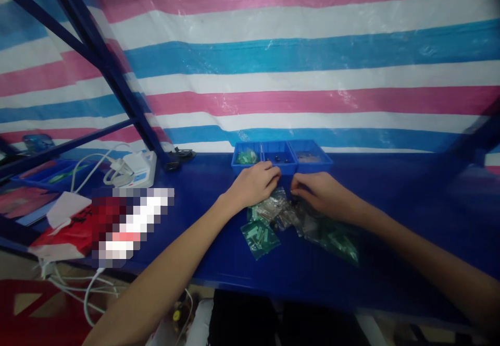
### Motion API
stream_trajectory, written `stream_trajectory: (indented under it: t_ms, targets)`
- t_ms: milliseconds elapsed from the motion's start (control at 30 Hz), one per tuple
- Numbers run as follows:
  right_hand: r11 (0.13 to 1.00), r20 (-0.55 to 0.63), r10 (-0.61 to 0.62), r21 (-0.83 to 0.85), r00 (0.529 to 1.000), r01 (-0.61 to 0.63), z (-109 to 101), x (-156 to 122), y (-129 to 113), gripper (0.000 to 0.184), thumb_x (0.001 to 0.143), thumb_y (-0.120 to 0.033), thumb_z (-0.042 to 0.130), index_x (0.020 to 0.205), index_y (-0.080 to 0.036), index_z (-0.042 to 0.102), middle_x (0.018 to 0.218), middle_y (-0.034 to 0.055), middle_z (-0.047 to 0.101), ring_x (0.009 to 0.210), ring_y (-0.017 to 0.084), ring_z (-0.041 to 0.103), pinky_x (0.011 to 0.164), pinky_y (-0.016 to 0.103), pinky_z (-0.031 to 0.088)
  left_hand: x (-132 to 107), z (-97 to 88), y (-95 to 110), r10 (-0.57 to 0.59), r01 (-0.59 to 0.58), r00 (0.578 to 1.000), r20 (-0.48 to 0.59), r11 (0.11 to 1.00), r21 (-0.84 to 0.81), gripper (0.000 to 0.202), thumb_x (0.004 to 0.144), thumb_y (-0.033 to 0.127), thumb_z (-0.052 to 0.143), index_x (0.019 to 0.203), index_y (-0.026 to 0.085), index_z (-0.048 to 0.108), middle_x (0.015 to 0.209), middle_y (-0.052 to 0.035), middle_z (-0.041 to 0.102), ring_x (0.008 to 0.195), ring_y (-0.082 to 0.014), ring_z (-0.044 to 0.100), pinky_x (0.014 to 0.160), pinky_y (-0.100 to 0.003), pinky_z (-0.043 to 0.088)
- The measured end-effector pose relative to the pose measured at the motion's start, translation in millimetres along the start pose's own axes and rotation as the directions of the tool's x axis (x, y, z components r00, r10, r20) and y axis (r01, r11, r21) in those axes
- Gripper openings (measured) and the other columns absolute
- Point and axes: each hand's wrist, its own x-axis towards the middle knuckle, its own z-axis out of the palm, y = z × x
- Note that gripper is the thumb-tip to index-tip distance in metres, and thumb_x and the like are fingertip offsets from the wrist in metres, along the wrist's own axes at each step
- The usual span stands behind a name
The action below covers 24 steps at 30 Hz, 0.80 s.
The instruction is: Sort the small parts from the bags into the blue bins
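My left hand (255, 183) is closed, fingers curled together, just in front of the blue parts bins; whatever its fingertips hold, if anything, is hidden. Thumb and fingers of my right hand (316, 190) are pinched together a little to the right, on something too small to make out. Under and between both hands lie clear plastic bags (275, 205) with small parts inside. Nearer the table's front edge is a green-tinted bag (260, 238) of small pieces, and another green bag (341, 243) lies below my right wrist.
Three joined blue bins (279, 169) stand at the back, with green bags, small dark parts and clear bags inside. On the left are a white power strip (142, 171) with cables, a red bag (74, 226) and a blue metal frame (113, 80). A striped sheet (312, 54) hangs behind.
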Motion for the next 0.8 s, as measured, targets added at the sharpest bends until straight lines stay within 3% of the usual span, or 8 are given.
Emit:
stream_trajectory:
  t_ms: [233, 467, 600, 800]
  targets:
    - [0.991, -0.125, 0.050, 0.126, 0.991, -0.034, -1.3, 1.0, -7.5, 0.008, 0.093, -0.023, 0.055, 0.086, -0.021, 0.058, 0.069, -0.0003, 0.064, 0.060, 0.015, 0.057, 0.058, 0.028, 0.038, 0.4, 1.3, 0.7, 0.005, -0.005, 1.000, 0.007, 1.000, -0.015, 0.024, 0.104, 0.027, 0.039, 0.106, 0.017, 0.061, 0.098, -0.0069, 0.062, 0.091, -0.0194, 0.060, 0.070, -0.031, 0.048]
    - [0.930, -0.296, 0.228, 0.349, 0.928, -0.118, 12.1, 4.4, -2.5, 0.009, 0.091, -0.027, 0.060, 0.096, -0.021, 0.063, 0.088, 0.0056, 0.073, 0.081, 0.021, 0.069, 0.069, 0.033, 0.052, 2.1, -0.1, 7.2, 0.063, -0.068, 0.997, -0.050, 0.993, -0.094, 0.018, 0.102, 0.033, 0.051, 0.106, 0.018, 0.060, 0.097, -0.0051, 0.064, 0.092, -0.0190, 0.062, 0.073, -0.031, 0.049]
    - [0.892, -0.308, 0.274, 0.436, 0.911, -0.121, 18.9, 4.0, -5.5, 0.013, 0.092, -0.030, 0.061, 0.101, -0.021, 0.063, 0.091, 0.0058, 0.074, 0.083, 0.021, 0.070, 0.069, 0.033, 0.053, 2.2, 1.9, 10.6, 0.069, -0.077, 0.994, -0.082, 0.991, -0.107, 0.019, 0.101, 0.036, 0.054, 0.103, 0.018, 0.060, 0.097, -0.0048, 0.064, 0.089, -0.0182, 0.062, 0.072, -0.030, 0.049]
    - [0.903, -0.295, 0.253, 0.414, 0.921, -0.115, 18.7, 2.5, -13.5, 0.013, 0.093, -0.031, 0.060, 0.099, -0.021, 0.064, 0.089, 0.0049, 0.076, 0.081, 0.021, 0.071, 0.067, 0.033, 0.050, 1.5, 4.6, 11.4, 0.031, -0.045, 0.993, -0.113, 0.991, -0.127, 0.017, 0.102, 0.032, 0.051, 0.098, 0.018, 0.059, 0.094, -0.0042, 0.064, 0.089, -0.0179, 0.062, 0.072, -0.030, 0.049]
